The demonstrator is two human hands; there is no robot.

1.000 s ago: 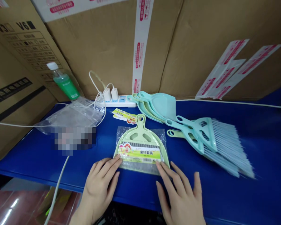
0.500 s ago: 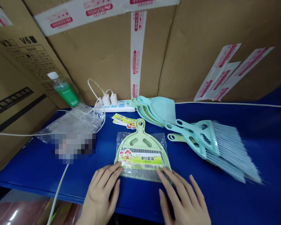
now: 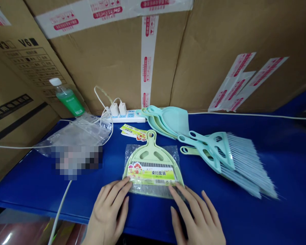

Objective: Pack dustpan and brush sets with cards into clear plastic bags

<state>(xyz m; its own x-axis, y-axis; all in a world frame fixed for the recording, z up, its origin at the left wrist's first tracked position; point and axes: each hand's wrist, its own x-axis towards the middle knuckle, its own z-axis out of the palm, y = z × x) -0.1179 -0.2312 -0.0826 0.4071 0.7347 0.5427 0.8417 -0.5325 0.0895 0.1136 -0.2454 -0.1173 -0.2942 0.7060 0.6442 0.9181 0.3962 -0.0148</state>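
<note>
A light green dustpan and brush set lies flat on the blue table in a clear plastic bag. Its printed label card shows a red mushroom and Chinese characters across the bristles. My left hand rests its extended fingertips on the set's lower left edge. Fingers spread, my right hand touches the lower right edge. Neither hand grips anything. To the right lie several blue and green hand brushes, overlapping. Behind them is a stack of dustpans.
Loose label cards lie behind the set. Clear plastic bags, a green-labelled bottle and a white power strip with cables stand back left. Cardboard boxes wall the rear of the blue table.
The whole view has shifted slightly, so things appear a little further left. Both hands stay at the lower edges of the bagged set, which lies as before.
</note>
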